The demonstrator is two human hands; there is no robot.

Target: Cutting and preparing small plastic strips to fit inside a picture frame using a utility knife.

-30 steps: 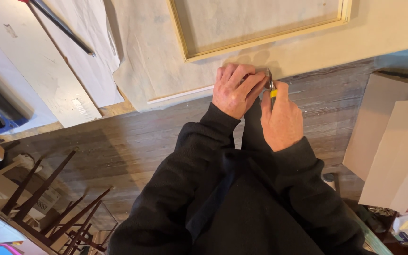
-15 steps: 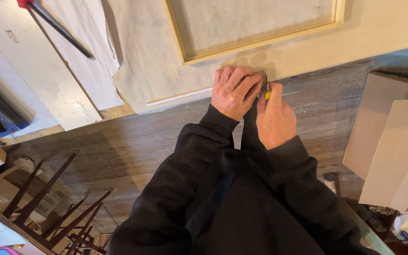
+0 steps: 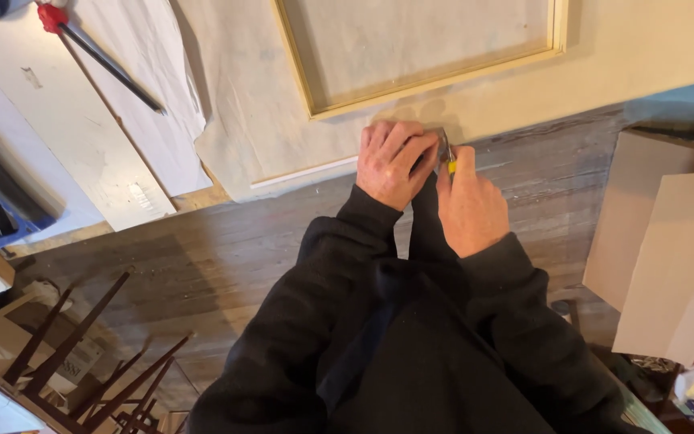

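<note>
Left hand (image 3: 395, 161): lies palm down, fingers curled and pressed on the edge of the canvas cloth (image 3: 259, 104), just below the lower rail of the wooden frame (image 3: 435, 80). It pins the cloth flat; whether anything is held under it cannot be told.
Right hand (image 3: 469, 205): closed around a small tool with a yellow handle (image 3: 448, 159), thumb along its side. The grey metal tip pokes out above the fist and touches the cloth right beside the left fingers.
Tool: upright between the two hands, mostly hidden by the fist; its exact kind cannot be told.
Canvas cloth: pale, spread over the floor under the frame, its lower edge folded and running left from the hands.
Wooden frame: light wood, lying flat on the cloth, only its lower part and two corners in view.
Floor (image 3: 202, 257): dark grey planks, reaching from the cloth edge down to the person.
Sleeves (image 3: 339, 273): black, both arms stretched forward, wrists close together.
White board (image 3: 66, 137): long, lying slantwise at the left, beside a sheet of white paper (image 3: 154, 88).
Clamp (image 3: 98, 52): red head, black bar, resting across the board and paper at the top left, well apart from the hands.
Cardboard boxes (image 3: 668, 249): plain brown, at the right edge, near the right arm.
Dark sticks (image 3: 82, 354): several thin brown rods fanned out at the lower left.
</note>
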